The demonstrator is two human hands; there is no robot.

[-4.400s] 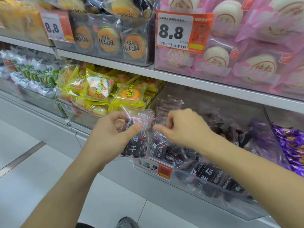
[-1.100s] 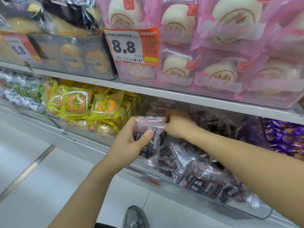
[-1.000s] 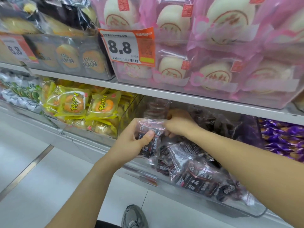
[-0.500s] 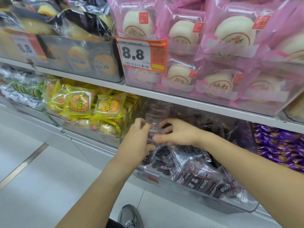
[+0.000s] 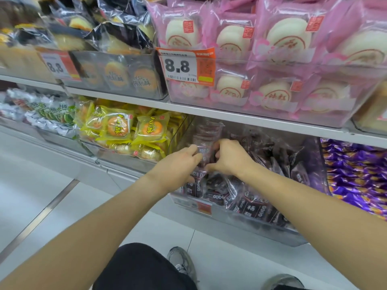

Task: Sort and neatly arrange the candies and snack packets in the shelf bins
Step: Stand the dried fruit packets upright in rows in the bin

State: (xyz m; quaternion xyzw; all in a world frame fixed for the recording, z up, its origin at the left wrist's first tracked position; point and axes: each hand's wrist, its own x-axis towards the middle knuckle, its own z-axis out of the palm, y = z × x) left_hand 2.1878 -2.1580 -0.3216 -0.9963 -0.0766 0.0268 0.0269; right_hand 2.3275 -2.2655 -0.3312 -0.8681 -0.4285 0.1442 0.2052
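Dark plum packets now lowered into the clear bin, both hands' fingers still pinching them, stacking nearly done.

two white shelf boards ran across the view. the upper shelf bore a clear bin of pink bun packs and, left of it, a clear bin of brown cookie packs. below, the lower shelf carried bins of yellow cake packets, dark plum packets and purple candies side by side.
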